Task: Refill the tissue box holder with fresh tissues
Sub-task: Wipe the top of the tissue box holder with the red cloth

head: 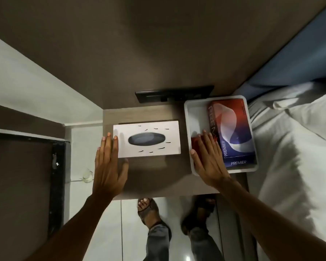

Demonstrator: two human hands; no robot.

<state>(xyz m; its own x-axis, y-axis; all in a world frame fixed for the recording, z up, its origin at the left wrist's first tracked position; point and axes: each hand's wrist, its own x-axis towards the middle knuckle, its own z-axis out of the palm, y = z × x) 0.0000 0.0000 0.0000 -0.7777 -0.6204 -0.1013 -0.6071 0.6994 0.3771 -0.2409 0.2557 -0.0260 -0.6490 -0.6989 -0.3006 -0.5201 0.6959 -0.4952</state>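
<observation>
Head view, looking down on a small wooden bedside table. The white tissue box holder lies flat near the table's middle, its dark oval opening facing up and ringed by short black dashes. The left hand rests flat at the holder's left end, fingers extended and close together, fingertips over the holder's left edge, thumb along its near edge; it grips nothing. Just right of the holder stands a white plastic tray containing a red-and-blue tissue pack printed PREMIER, which leans against the tray's right side. The right hand lies over the tray's near left corner, fingers straight and slightly spread, reaching onto the pack's left edge and a red item beneath; palm down, nothing clasped. Behind the holder, a dark wall panel sits on the brown wall. Right of the tray: white bedding. Below the table's near edge: sandalled feet on pale floor tiles
</observation>
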